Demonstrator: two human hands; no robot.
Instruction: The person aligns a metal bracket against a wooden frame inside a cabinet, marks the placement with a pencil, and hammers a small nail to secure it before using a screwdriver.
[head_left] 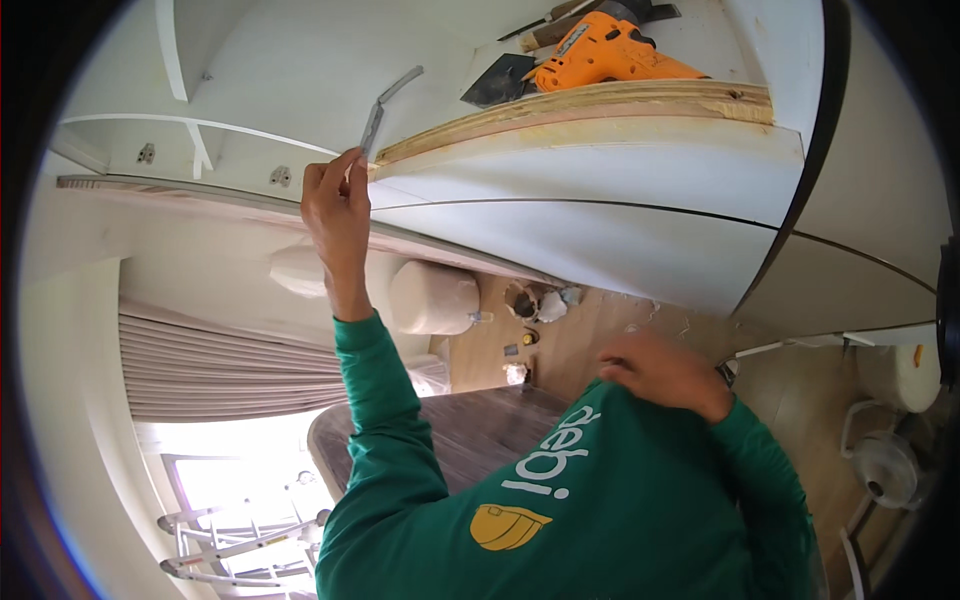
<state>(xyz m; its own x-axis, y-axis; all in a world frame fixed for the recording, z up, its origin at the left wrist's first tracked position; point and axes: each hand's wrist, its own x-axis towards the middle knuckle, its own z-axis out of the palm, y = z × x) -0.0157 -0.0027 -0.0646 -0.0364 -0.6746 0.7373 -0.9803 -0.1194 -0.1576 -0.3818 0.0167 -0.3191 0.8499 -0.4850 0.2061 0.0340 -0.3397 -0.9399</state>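
My left hand (338,200) is raised at the edge of a white cabinet, its fingers closed round the lower end of a thin grey metal strip (373,130). The strip's far end bends off at an angle over the cabinet's pale inner surface (310,50). Close by that hand runs a raw plywood edge (580,105) above a white panel (600,165). My right hand (665,372), somewhat blurred, is at the front of my green shirt (640,480). Its fingers look closed on the cloth, which is drawn up toward them.
Inside the cabinet lie an orange gun-shaped power tool (600,55), a dark flat scraper (498,82) and a wooden-handled tool (550,32). Below are a dark wood-grain tabletop (460,435), a pale cylindrical stool (433,298), floor debris (522,300), a stepladder (240,545) and a fan (885,468).
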